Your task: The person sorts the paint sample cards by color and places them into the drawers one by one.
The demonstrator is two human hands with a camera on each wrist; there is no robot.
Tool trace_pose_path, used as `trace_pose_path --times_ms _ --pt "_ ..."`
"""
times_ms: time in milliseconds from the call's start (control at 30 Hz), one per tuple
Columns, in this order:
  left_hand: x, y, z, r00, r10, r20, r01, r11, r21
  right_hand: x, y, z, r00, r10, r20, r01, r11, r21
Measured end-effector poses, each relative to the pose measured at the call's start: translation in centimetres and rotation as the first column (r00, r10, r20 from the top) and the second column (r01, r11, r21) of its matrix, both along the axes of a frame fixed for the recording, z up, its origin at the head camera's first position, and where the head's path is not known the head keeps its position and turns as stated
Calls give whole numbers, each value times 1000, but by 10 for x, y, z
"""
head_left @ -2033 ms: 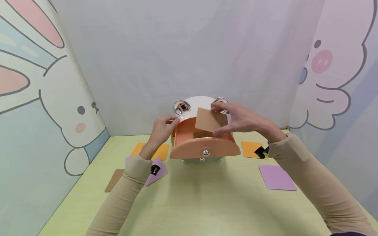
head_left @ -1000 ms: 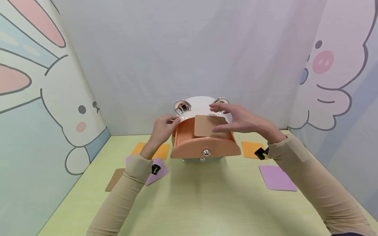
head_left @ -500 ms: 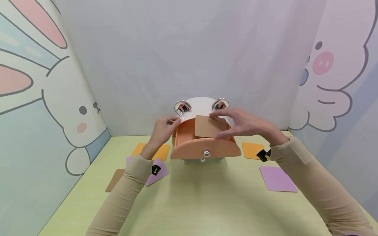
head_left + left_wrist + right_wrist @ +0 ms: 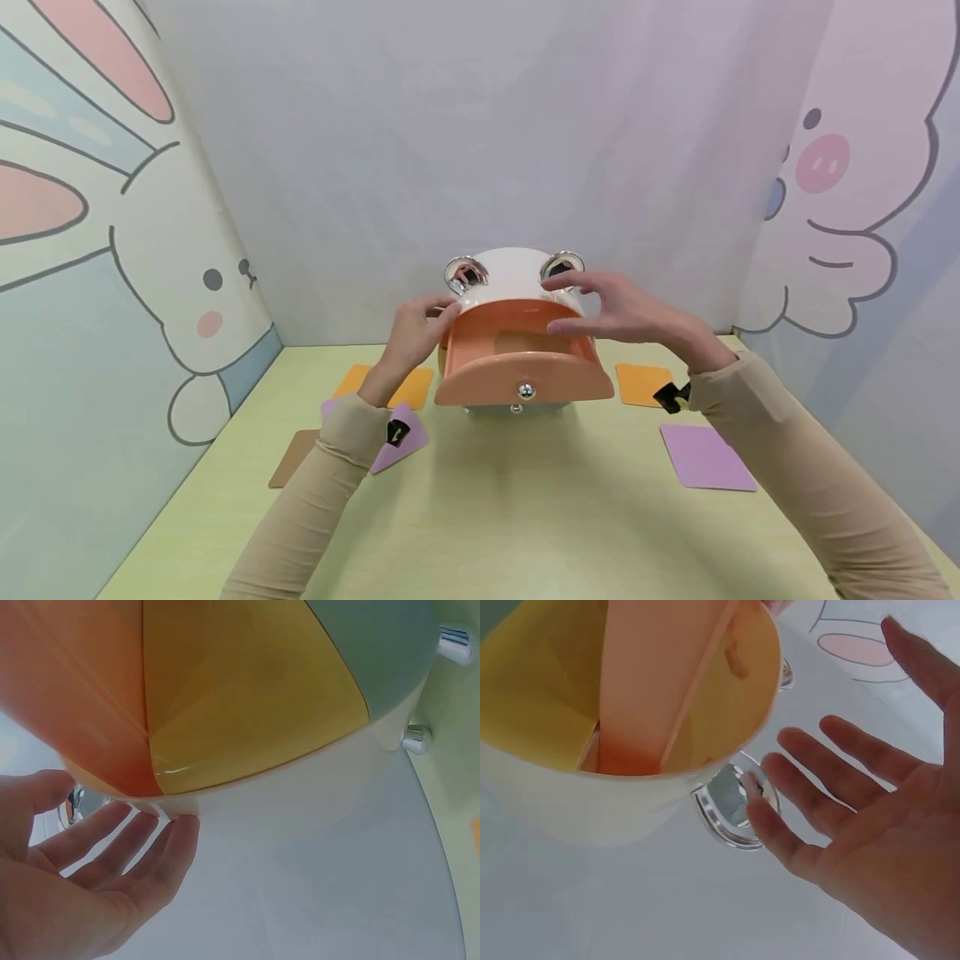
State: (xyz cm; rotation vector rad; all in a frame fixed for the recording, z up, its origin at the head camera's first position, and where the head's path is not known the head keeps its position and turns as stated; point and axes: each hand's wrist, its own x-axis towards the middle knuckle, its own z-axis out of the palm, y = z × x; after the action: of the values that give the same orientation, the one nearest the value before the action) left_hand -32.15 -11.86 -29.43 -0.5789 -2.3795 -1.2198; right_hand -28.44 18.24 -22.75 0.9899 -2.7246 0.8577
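A white rounded drawer box (image 4: 514, 272) stands at the back of the table, with shiny round ear-like rings on top. Its orange top drawer (image 4: 491, 382) is pulled out, and a brown card (image 4: 531, 342) lies flat inside it. My left hand (image 4: 414, 332) rests its relaxed fingertips on the box's upper left side, right at the shell's rim (image 4: 172, 802). My right hand (image 4: 626, 307) hovers over the drawer's right side, fingers spread and nothing between them. In the right wrist view its bare palm (image 4: 885, 847) shows beside a chrome ring (image 4: 739, 814).
Left of the box lie orange cards (image 4: 412, 387), purple cards (image 4: 401, 446) and a brown card (image 4: 292, 460), partly under my left arm. To the right are an orange card (image 4: 641, 384) and a purple card (image 4: 708, 458). Walls enclose the table (image 4: 510, 517) behind and on both sides.
My right hand has let go of the brown card, which has dropped from upright between its fingers to flat in the drawer. My left hand has stayed at the box's side.
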Motion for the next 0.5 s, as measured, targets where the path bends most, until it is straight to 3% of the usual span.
trace_pose_path --times_ms 233,367,500 --pt "-1 0 0 1000 1 2 -1 1000 -4 -21 2 -14 980 -164 -114 148 979 -137" --pt "-1 -1 -1 1000 9 16 -9 1000 -12 -32 4 -27 966 -245 -77 231 960 -156" --pt "-1 -9 -2 999 24 30 -23 999 -41 -39 3 -37 964 -267 -5 263 952 -155"
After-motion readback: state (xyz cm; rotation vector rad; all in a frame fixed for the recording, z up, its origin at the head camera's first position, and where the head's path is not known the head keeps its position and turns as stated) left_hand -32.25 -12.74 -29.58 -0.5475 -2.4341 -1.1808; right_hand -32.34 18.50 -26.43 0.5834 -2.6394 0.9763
